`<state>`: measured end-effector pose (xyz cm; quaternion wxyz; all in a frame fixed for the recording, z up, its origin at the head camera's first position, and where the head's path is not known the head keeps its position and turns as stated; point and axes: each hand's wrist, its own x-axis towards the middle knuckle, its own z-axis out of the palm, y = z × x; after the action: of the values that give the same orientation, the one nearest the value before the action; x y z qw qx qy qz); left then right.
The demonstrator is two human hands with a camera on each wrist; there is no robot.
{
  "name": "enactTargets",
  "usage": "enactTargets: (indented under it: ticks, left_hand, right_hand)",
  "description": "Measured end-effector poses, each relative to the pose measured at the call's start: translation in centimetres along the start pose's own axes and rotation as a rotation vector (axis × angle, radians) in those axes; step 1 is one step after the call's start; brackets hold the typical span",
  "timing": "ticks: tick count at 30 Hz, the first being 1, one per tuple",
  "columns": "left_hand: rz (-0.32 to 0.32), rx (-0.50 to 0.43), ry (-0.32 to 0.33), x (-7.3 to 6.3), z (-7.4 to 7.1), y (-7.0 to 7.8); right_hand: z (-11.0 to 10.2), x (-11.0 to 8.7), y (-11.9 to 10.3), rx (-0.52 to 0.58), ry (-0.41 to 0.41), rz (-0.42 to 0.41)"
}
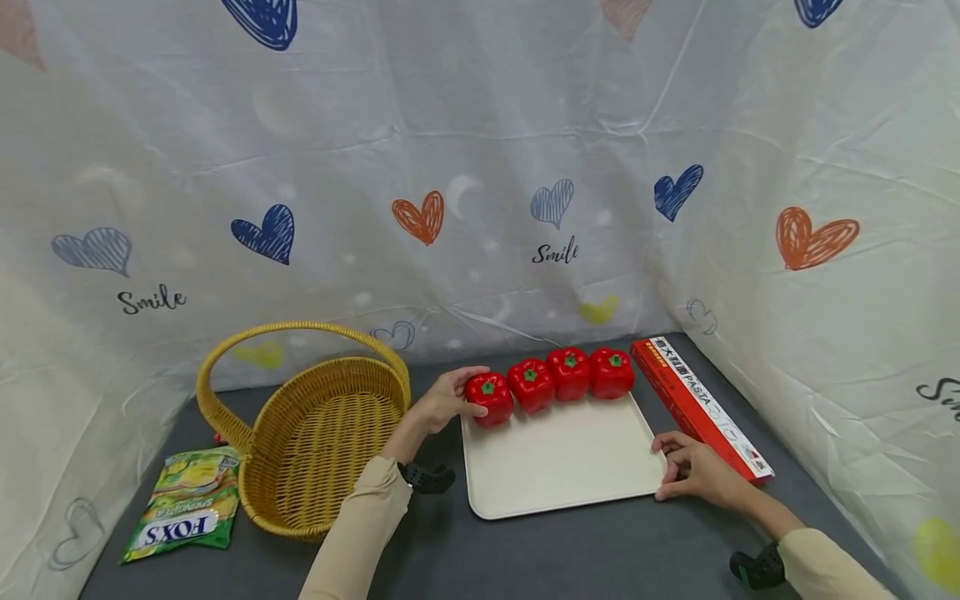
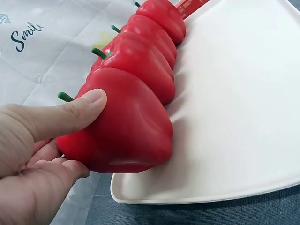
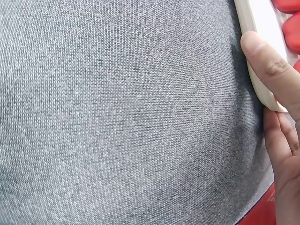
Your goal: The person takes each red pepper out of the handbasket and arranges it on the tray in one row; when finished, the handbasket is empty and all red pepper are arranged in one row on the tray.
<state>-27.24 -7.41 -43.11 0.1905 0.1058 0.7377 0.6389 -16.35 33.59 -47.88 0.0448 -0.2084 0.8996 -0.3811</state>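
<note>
A row of red bell peppers with green stems lies along the back edge of a white tray. My left hand grips the leftmost bell pepper, thumb on its near side, as the left wrist view shows. That pepper sits over the tray's back left corner, beside the second pepper. At the tray's front right corner my right hand holds the rim between thumb and fingers. In the right wrist view the thumb lies along one edge and the fingers curl round the corner.
Left of the tray stands a yellow wicker basket with a tall handle. A green FOX'S candy bag lies beside it. A red pasta box lies along the tray's right side. Printed curtains enclose the grey table.
</note>
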Motion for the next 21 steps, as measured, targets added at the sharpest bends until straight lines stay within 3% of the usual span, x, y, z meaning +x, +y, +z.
enactTargets:
  ticks: [6, 16, 21]
  left_hand:
    - [-0.013, 0.017, 0.052, -0.5, -0.1, 0.4]
    - [0.049, 0.102, 0.066, -1.3, -0.2, 0.6]
    - [0.089, 0.176, 0.11, -2.7, 0.5, 1.0]
  right_hand:
    - [0.1, 0.3, 0.1, -0.001, 0.004, -0.034]
    - [0.2, 0.5, 0.1, -0.004, 0.003, -0.049]
    - [0.2, 0.1, 0.3, -0.014, 0.021, -0.019]
